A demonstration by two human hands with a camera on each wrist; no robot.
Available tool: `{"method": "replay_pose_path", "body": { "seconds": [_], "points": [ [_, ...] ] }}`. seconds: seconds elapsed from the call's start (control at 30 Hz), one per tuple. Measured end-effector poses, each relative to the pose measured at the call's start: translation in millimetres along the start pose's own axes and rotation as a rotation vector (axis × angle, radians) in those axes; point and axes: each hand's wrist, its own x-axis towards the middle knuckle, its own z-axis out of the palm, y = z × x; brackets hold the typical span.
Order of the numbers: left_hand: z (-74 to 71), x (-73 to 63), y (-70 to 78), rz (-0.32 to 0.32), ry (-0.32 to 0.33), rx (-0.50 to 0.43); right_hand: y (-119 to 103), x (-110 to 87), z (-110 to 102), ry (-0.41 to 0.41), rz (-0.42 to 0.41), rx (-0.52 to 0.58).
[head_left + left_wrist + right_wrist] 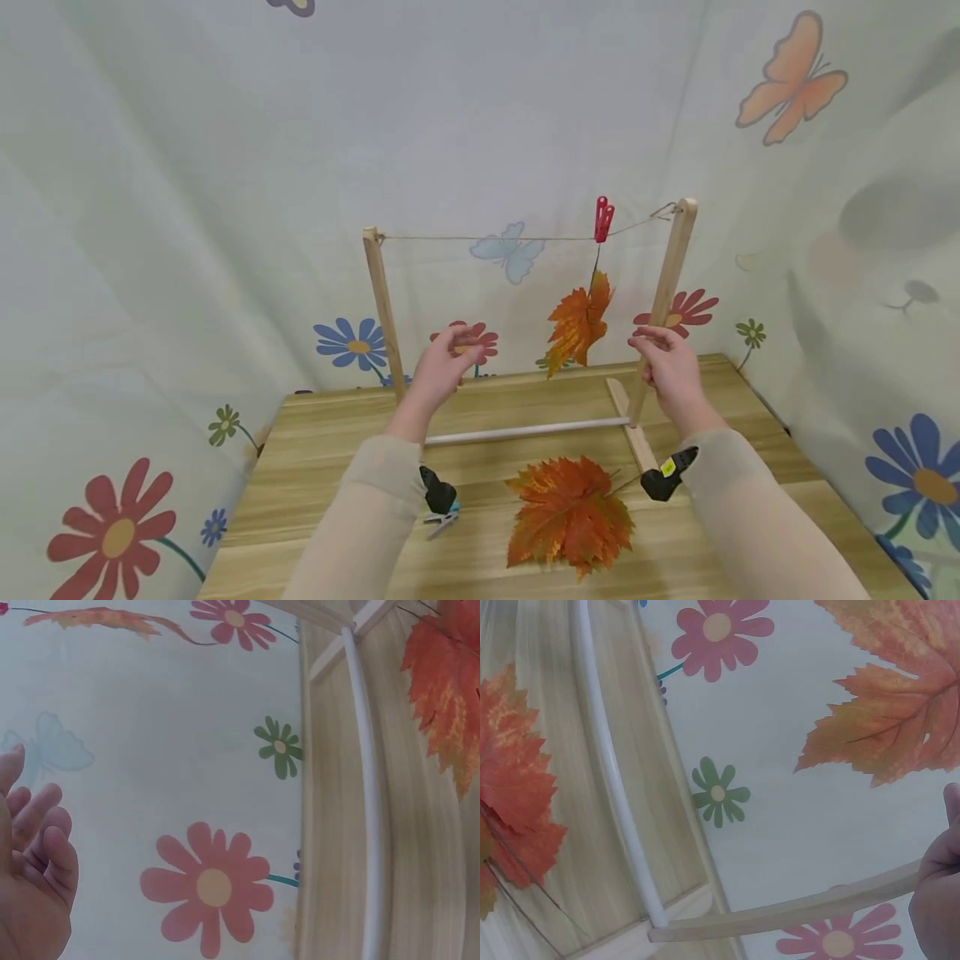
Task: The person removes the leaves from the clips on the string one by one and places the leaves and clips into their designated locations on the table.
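My left hand [444, 367] hovers above the wooden table with loosely bent fingers and nothing in it. Farther right, my right hand [670, 371] is raised in front of the frame's right wooden post [676, 250], fingers loosely bent and holding nothing visible. Between the two posts runs a thin string [450, 238]. A red clothespin [603, 221] on it holds the stem of an orange artificial maple leaf [581, 321], which hangs between my hands. More orange-red leaves [573, 517] lie overlapped on the table, also seen as leaves [514, 780] in the right wrist view.
A white rod [528, 432] joins the frame's feet low over the table [322, 467]. Near my left wrist lie small grey and blue clips [442, 521], partly hidden by the wrist camera. A patterned cloth [225, 167] with flowers and butterflies surrounds the table.
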Motion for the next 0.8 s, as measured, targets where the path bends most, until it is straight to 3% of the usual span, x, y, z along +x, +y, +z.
{"method": "replay_pose_path", "body": {
  "seconds": [0.43,0.8],
  "points": [
    [-4.0,17.2,38.8,0.089,0.031,0.091,-30.6,13.5,7.9,-0.016,-0.063,-0.042],
    [-5.9,21.5,61.0,0.142,0.029,0.091,-48.3,13.5,12.2,-0.012,-0.047,-0.07]
  ]
}}
